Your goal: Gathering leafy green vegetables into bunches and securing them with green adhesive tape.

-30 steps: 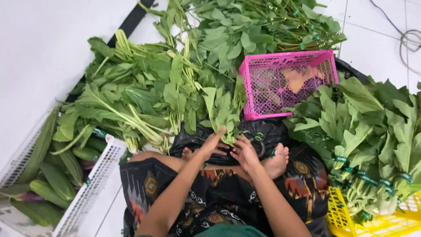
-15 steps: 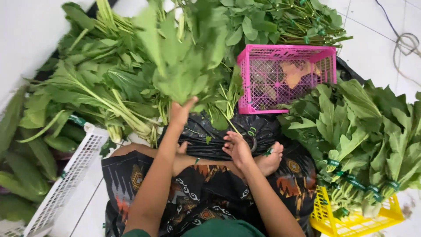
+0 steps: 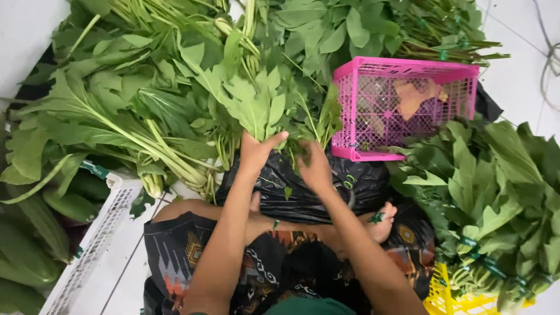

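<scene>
Leafy greens (image 3: 251, 105) beside pink crate (image 3: 402, 105)

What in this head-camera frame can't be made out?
- Left hand: palm and fingertips buried in the leafy stems; grip unclear.
- Right hand: fingers hidden among leaves.
- Pink crate: contents blurred behind mesh.
- Yellow crate: mostly covered by tied bunches, cut by bottom edge.
- White crate: cut by left edge.

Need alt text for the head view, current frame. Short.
Seen from above, a seated person's left hand grips a bunch of leafy greens while the right hand touches its stems, over a black plastic bag. A pink basket sits just right.
</scene>
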